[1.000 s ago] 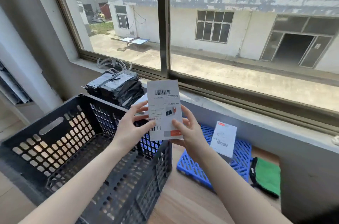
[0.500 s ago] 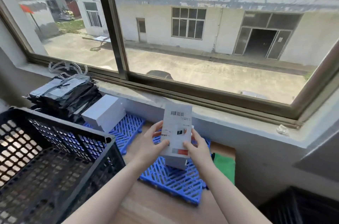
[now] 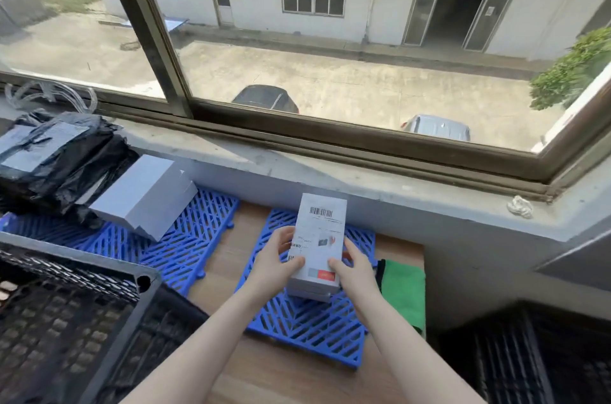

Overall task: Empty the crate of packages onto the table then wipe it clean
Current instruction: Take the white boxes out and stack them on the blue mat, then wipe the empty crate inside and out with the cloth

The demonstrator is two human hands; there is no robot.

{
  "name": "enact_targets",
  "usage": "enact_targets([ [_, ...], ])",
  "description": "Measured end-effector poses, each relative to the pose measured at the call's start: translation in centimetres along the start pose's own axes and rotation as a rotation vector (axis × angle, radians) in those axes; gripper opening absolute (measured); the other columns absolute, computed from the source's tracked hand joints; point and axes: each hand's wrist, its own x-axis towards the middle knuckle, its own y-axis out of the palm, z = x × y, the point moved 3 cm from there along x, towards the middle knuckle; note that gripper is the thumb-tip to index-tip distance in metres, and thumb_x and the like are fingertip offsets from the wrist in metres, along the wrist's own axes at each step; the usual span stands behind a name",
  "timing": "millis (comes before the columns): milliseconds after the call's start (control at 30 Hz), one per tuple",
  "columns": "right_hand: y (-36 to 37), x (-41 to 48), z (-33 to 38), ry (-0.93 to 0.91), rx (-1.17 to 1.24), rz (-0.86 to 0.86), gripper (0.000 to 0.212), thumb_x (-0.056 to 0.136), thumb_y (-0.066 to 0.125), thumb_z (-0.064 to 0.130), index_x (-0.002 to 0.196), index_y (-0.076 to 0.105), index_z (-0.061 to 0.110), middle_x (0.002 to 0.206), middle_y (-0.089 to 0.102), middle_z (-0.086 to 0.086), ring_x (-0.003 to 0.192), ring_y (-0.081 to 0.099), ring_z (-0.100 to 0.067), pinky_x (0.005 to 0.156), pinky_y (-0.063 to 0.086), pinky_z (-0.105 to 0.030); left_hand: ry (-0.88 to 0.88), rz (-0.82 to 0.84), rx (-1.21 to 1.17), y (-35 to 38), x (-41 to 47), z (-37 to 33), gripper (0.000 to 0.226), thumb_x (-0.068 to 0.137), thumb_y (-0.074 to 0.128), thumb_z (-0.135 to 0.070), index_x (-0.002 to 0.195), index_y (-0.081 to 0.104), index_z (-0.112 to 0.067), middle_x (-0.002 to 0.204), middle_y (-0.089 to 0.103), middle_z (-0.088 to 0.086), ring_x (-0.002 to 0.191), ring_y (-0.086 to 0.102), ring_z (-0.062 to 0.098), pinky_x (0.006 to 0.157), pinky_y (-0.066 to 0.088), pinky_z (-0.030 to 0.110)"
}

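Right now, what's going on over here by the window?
A person is emptying a black crate of packages. The left hand and right hand grip a white labelled box by its lower sides, holding it over the right blue mat, seemingly onto another white box. A larger pale box and black-wrapped packages lie on the left blue mat. No packages show in the visible part of the crate. The green cloth lies untouched beside the right mat.
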Motion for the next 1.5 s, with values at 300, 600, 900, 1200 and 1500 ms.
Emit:
enact_targets([
  [300, 0.8, 2.1, -1.2, 0.025, -0.024, -0.024, 0.05, 0.093, 0.058, 0.016, 0.138, 0.044, 0.033, 0.123, 0.043, -0.002, 0.108, 0.053, -0.015, 0.089, 0.046, -0.029, -0.053, 0.016, -0.058, -0.3, 1.8, 1.9, 0.046, 0.092, 0.063, -0.01, 0.131, 0.05, -0.029, 0.131, 0.056, -0.018, 0.124, 0.052, 0.002, 0.1, 0.044, 0.024],
  [600, 1.6, 2.4, -2.3, 0.024, 0.042, 0.0, 0.053, 0.088, 0.058, 0.031, 0.135, 0.041, 0.051, 0.132, 0.047, -0.002, 0.112, 0.059, -0.019, 0.093, 0.052, -0.048, -0.074, 0.057, -0.066, 0.4, 1.5, 2.2, 0.045, 0.098, 0.055, -0.022, 0.135, 0.037, -0.041, 0.135, 0.052, -0.012, 0.119, 0.055, 0.007, 0.094, 0.05, 0.033],
  [900, -1.7, -0.2, -2.7, -0.031, -0.075, -0.009, 0.058, 0.097, 0.052, 0.032, 0.15, 0.027, 0.03, 0.138, 0.036, 0.003, 0.115, 0.043, -0.009, 0.096, 0.036, -0.027, 0.184, -0.258, 0.178, 0.6, -0.1, 0.2, 0.038, 0.092, 0.064, -0.012, 0.128, 0.056, -0.021, 0.127, 0.056, -0.007, 0.121, 0.05, 0.01, 0.103, 0.042, 0.032],
  [1200, -9.4, -2.6, -6.8, 0.02, -0.303, -0.186, 0.051, 0.093, 0.059, 0.026, 0.142, 0.043, 0.021, 0.138, 0.044, -0.006, 0.121, 0.05, -0.021, 0.107, 0.038, -0.036, 0.874, -0.125, 0.503, 9.3, -3.2, -2.0, 0.025, 0.087, 0.06, -0.018, 0.112, 0.062, -0.015, 0.118, 0.06, 0.003, 0.114, 0.054, 0.02, 0.099, 0.043, 0.029],
  [1500, -13.1, -1.4, -12.9, 0.012, -0.724, -0.154, 0.052, 0.092, 0.058, 0.032, 0.141, 0.045, 0.025, 0.149, 0.034, 0.001, 0.133, 0.036, -0.021, 0.11, 0.029, -0.028, 0.304, 0.441, 0.88, 18.5, -1.2, 4.0, 0.066, 0.094, 0.057, -0.033, 0.152, 0.027, -0.024, 0.158, 0.026, -0.006, 0.147, 0.014, 0.02, 0.12, 0.016, 0.033],
])
